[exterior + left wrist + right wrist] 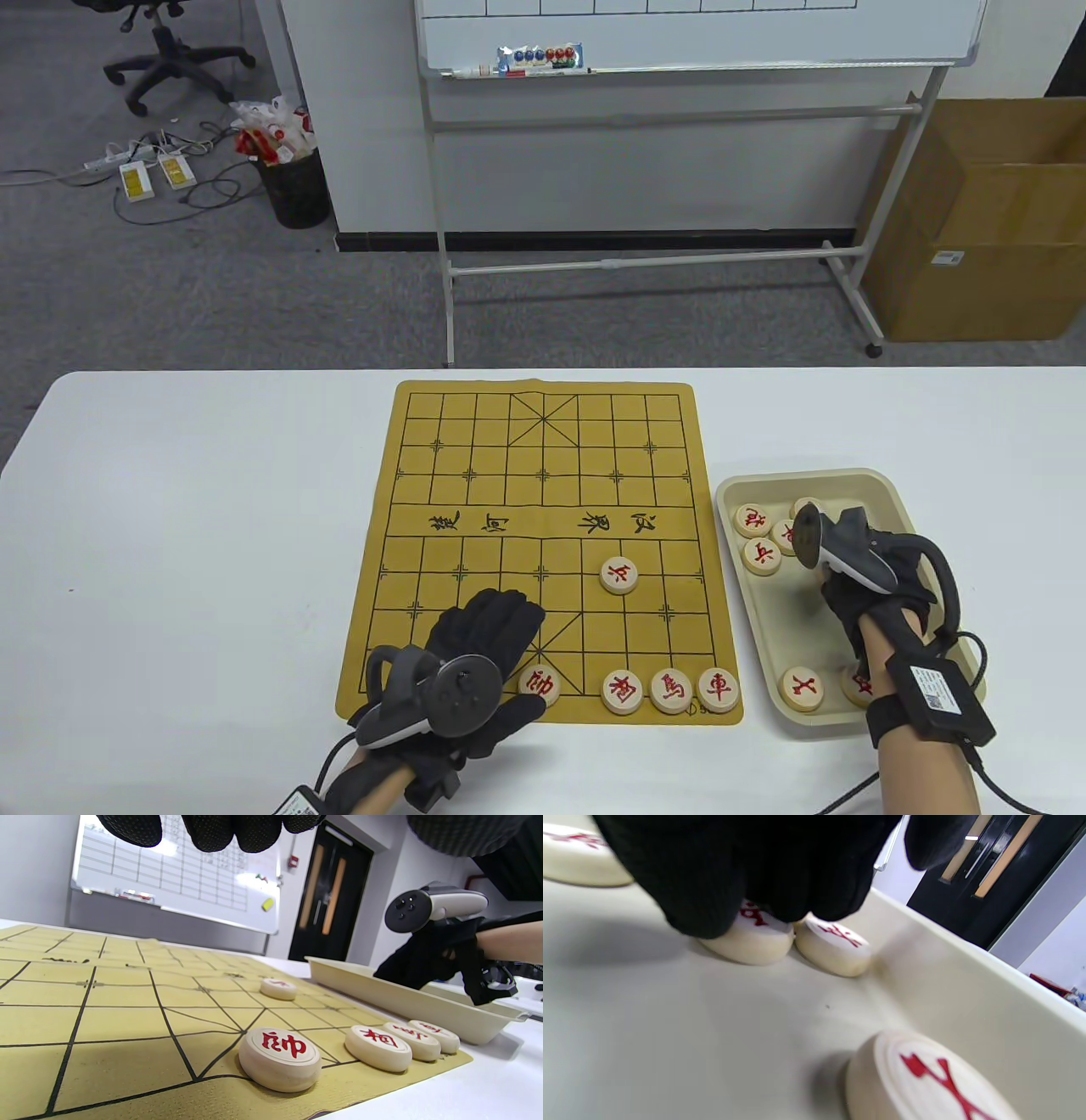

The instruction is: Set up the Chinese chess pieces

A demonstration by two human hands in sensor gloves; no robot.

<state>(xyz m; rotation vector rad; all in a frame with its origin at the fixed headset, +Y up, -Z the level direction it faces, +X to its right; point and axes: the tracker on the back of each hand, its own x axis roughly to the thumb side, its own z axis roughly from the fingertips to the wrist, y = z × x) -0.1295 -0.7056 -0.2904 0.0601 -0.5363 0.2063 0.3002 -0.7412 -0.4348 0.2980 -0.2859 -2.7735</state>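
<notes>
A yellow chess board (509,475) lies mid-table. On it stand a red-lettered general piece (539,684), three more pieces (670,689) along the near row, and one piece (619,576) further up. My left hand (509,615) rests flat on the board beside the general, holding nothing; in the left wrist view its fingertips (212,832) hang above the general (280,1058). My right hand (836,590) is inside the cream tray (848,477). In the right wrist view its fingers (712,878) rest on top of a piece (755,938) lying on the tray floor, thumb apart.
Several loose pieces lie in the tray, some at its far end (752,519) and two at its near end (802,688). In the right wrist view another piece (833,946) touches the covered one, near the tray wall (967,984). A whiteboard stand is behind the table.
</notes>
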